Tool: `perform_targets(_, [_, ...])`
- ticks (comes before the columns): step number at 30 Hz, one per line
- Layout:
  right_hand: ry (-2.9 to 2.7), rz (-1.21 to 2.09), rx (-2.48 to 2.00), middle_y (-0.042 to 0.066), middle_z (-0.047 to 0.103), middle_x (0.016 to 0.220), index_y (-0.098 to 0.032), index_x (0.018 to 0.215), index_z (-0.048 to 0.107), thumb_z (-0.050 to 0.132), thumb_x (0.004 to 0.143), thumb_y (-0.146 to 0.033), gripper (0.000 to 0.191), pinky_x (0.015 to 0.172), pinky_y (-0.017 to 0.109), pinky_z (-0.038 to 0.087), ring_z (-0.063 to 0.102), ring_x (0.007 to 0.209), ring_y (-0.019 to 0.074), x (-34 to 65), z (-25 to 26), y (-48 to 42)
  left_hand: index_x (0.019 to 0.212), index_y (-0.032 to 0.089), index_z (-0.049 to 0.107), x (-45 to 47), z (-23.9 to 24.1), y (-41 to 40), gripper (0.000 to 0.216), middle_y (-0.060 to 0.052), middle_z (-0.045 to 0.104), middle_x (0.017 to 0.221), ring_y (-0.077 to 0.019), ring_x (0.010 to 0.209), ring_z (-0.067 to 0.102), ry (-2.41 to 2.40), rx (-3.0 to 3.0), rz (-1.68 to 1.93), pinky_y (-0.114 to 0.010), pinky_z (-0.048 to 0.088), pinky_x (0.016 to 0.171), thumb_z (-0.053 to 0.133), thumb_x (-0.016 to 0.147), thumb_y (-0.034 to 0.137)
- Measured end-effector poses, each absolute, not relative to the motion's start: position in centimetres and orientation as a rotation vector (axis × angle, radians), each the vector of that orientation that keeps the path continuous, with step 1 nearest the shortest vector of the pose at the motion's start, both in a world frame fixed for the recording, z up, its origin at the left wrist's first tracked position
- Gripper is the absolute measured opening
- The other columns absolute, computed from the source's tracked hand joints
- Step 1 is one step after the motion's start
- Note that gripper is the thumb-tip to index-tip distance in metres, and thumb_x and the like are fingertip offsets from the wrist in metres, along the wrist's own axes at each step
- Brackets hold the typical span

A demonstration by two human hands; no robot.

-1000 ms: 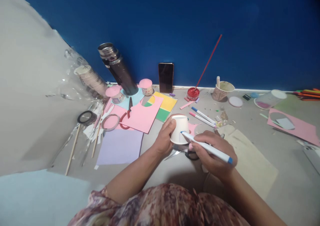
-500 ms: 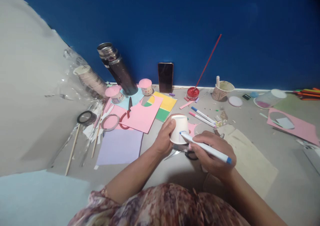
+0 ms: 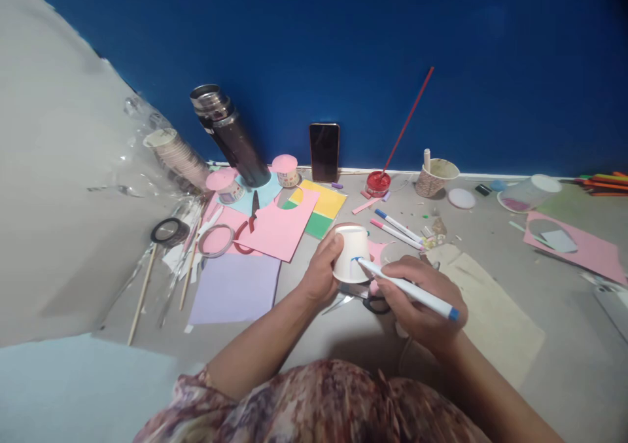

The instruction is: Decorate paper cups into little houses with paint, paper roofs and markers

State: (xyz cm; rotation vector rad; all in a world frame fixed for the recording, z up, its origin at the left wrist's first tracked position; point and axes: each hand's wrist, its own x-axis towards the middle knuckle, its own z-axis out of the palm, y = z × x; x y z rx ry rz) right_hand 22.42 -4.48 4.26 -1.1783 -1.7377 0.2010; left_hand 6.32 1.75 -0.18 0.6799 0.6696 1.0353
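A white paper cup [image 3: 349,250], turned upside down, is gripped at its left side by my left hand [image 3: 322,266]. My right hand [image 3: 426,302] holds a white marker [image 3: 409,288] with a blue end cap, its tip touching the cup's side. A small blue line shows on the cup at the tip. Partly hidden beneath my hands lie scissors [image 3: 375,305] with black handles. Two more markers [image 3: 397,230], one blue-tipped and one pink-tipped, rest on the table just beyond my right hand.
A dark flask [image 3: 238,145] stands at back left, beside small cups with pink tops [image 3: 285,163]. A phone [image 3: 324,152] leans on the blue wall. Pink paper [image 3: 282,226], lilac paper [image 3: 235,289] and tape rolls [image 3: 169,231] lie left. A red paint pot [image 3: 377,182] holds a stick.
The marker tip has shifted slightly on the cup, and the blue line there has grown. My right hand has moved a little to the right; my left hand keeps its hold.
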Motion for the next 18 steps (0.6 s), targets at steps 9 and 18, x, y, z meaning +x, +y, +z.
perform_targets(9, [-1.770, 0.218, -1.153, 0.003, 0.076, 0.068, -0.022, 0.078, 0.074, 0.064, 0.094, -0.021, 0.019, 0.059, 0.027, 0.058, 0.072, 0.059, 0.0175, 22.38, 4.37, -4.45, 0.119, 0.016, 0.064, 6.45, 0.10, 1.73, 0.070, -0.008, 0.074, 0.090, -0.0267, 0.075, 0.075, 0.659, 0.650, 1.026, -0.035, 0.059, 0.064, 0.081, 0.076, 0.068])
perform_targets(18, [-1.747, 0.173, -1.172, 0.004, 0.076, 0.067, -0.022, 0.077, 0.075, 0.066, 0.095, -0.022, 0.020, 0.060, 0.026, 0.059, 0.073, 0.059, 0.0181, 22.43, 4.62, -4.42, 0.120, 0.014, 0.064, 6.30, 0.02, 1.93, 0.069, -0.008, 0.075, 0.089, -0.0252, 0.077, 0.073, 0.638, 0.589, 1.015, -0.036, 0.059, 0.071, 0.081, 0.077, 0.066])
